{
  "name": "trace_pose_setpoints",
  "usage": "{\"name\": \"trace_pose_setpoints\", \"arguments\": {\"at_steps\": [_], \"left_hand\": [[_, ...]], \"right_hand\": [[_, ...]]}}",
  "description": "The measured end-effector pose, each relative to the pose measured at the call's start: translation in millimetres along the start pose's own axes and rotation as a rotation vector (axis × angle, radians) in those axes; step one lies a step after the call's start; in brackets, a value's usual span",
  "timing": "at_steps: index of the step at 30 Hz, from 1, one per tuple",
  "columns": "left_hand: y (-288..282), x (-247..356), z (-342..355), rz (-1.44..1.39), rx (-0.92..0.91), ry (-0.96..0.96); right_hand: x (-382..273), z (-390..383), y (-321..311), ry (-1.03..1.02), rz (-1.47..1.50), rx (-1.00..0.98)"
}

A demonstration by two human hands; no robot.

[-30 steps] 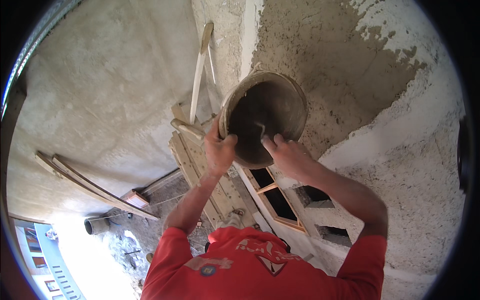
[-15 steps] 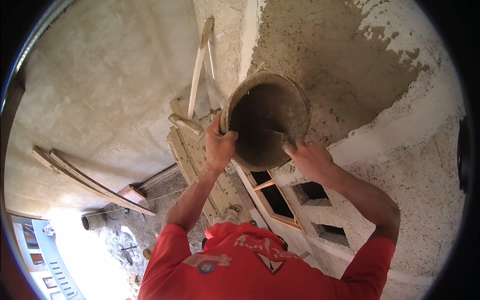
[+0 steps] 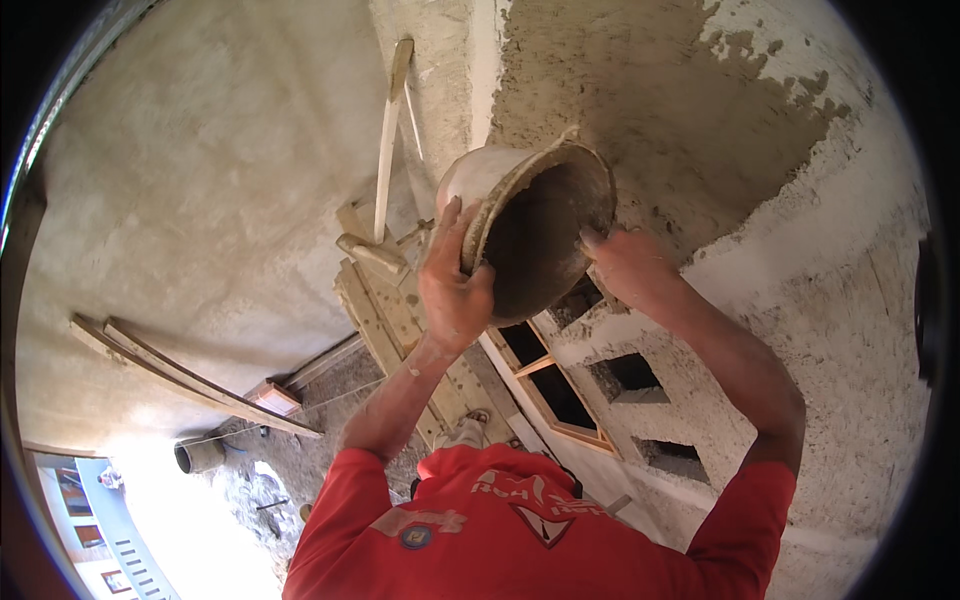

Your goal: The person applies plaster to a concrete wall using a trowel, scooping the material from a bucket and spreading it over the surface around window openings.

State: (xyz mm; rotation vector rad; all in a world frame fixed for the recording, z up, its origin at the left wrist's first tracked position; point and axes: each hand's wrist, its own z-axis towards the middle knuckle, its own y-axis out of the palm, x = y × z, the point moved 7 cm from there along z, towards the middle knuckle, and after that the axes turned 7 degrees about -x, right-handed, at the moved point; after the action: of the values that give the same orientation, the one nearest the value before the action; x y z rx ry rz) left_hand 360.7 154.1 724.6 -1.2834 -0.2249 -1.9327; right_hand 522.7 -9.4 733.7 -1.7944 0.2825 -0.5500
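A mortar-crusted bucket (image 3: 545, 225) is held up tilted, its dark mouth turned toward the right and toward me. My left hand (image 3: 455, 285) grips its left rim, thumb over the edge and fingers along the outer wall. At the right side of the mouth is my right hand (image 3: 630, 265), closed, its thumb by the rim. Whatever it holds is mostly hidden; a small end pokes out by the thumb. Past the bucket, darker wet plaster (image 3: 690, 120) covers part of the rough wall.
Below me lie scaffold planks (image 3: 440, 385), with a foot on them. A wooden batten (image 3: 390, 150) leans in the corner. Long curved-looking boards (image 3: 190, 375) rest against the left wall. Another bucket (image 3: 200, 455) lies on the floor. Wall openings (image 3: 635, 375) and a wooden frame (image 3: 560, 395) are at the right.
The bucket has turned further to the right, showing more of its outer left wall. My left hand has shifted its fingers onto that wall, and my right hand has moved slightly up and right.
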Motion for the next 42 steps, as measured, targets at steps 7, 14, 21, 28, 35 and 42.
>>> {"name": "trace_pose_setpoints", "arguments": {"at_steps": [7,14,21,28,35,42], "left_hand": [[2.0,6.1,2.4,0.001,-0.019,-0.028],[-14.2,-32.5,14.1,-0.269,0.079,-0.268],[-44.2,-31.4,25.1,-0.549,0.209,-0.230],[-65.1,-25.1,28.3,-0.616,0.246,-0.196],[-83.6,-35.7,8.3,-0.603,0.280,-0.254],[-61.8,-49.0,-3.9,-0.568,0.259,-0.312]], "right_hand": [[-13.1,-0.2,67.6,-0.116,0.802,0.081],[-23.6,-4.3,36.5,-0.045,0.950,0.132],[5.9,-33.3,-85.7,-0.181,0.735,0.270],[22.1,-80.3,-228.7,-0.184,0.553,0.245],[67.4,-76.0,-288.5,-0.165,0.932,0.302],[228.6,-109.9,-360.2,0.501,0.330,0.935]]}}
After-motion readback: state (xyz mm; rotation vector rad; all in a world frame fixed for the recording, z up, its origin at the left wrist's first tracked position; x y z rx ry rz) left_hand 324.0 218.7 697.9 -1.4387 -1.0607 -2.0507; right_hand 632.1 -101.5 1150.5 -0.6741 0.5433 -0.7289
